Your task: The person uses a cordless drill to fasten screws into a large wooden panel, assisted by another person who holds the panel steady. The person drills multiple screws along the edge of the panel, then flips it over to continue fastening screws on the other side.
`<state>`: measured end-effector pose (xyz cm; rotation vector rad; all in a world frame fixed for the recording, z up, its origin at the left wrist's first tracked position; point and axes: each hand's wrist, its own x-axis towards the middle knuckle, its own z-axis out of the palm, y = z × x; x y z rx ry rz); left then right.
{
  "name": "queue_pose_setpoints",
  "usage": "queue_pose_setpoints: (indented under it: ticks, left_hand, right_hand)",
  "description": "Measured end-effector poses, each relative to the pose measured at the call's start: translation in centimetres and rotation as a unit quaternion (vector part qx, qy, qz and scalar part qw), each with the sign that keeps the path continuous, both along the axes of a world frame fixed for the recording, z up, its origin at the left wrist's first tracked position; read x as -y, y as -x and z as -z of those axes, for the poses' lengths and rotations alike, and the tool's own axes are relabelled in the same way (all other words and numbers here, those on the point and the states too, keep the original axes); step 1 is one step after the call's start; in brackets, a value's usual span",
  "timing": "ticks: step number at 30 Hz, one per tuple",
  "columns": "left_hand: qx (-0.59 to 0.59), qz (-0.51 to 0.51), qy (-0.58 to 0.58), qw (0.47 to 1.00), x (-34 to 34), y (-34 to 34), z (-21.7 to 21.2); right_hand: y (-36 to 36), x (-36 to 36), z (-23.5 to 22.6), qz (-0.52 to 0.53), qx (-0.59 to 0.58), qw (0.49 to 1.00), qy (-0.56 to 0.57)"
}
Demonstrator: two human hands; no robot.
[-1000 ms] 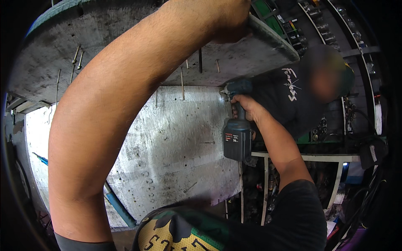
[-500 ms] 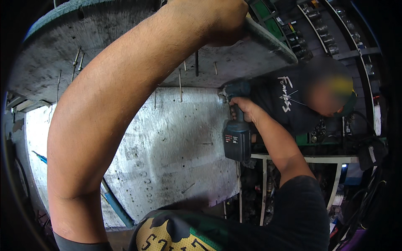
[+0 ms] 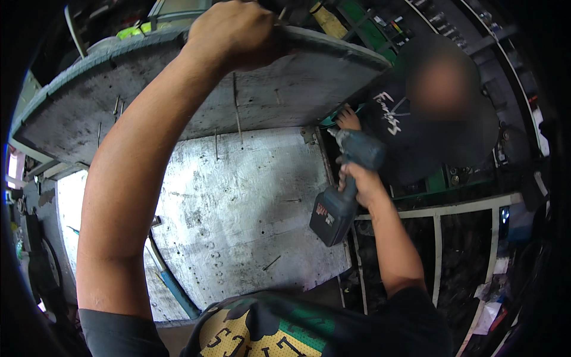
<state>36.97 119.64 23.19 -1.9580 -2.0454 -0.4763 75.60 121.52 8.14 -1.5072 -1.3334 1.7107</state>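
Observation:
My left hand (image 3: 235, 28) is closed over the top edge of a thick worn board (image 3: 202, 101), which leans up from the bench; its fingertips are partly hidden. Several long nails or rods (image 3: 237, 110) stick out of the board's face. In my right hand (image 3: 361, 181) is a dark blue cordless impact driver (image 3: 364, 147), its nose tilted up and left, apart from the board. The driver's black battery (image 3: 331, 217) hangs over the right side of the metal-covered benchtop (image 3: 238, 190).
A blue-handled hammer (image 3: 178, 294) lies on the benchtop at lower left. A loose nail (image 3: 272, 262) lies near the front. Across at the right, a co-worker in a dark shirt (image 3: 440, 137) has a hand (image 3: 348, 118) near the board's end. Shelves (image 3: 470, 205) stand at right.
My left hand and the board's top edge have shifted left and lower in the picture. The driver has pulled back from the board's right corner and tilted. The co-worker's hand has come into view there.

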Motion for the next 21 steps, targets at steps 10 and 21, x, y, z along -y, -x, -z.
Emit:
queue_pose_setpoints:
  ticks: [10, 21]
  left_hand:
    - [-0.038, -0.023, 0.063, 0.997, 0.2, -0.9, -1.3]
    - [-0.129, -0.027, 0.117, 0.984, -1.5, 0.0, -0.7]
  right_hand:
    - [-6.6, 17.9, 2.3, -0.089, 0.135, 0.813, -0.559]
    - [-8.4, 20.3, 3.6, -0.078, 0.211, 0.711, -0.666]
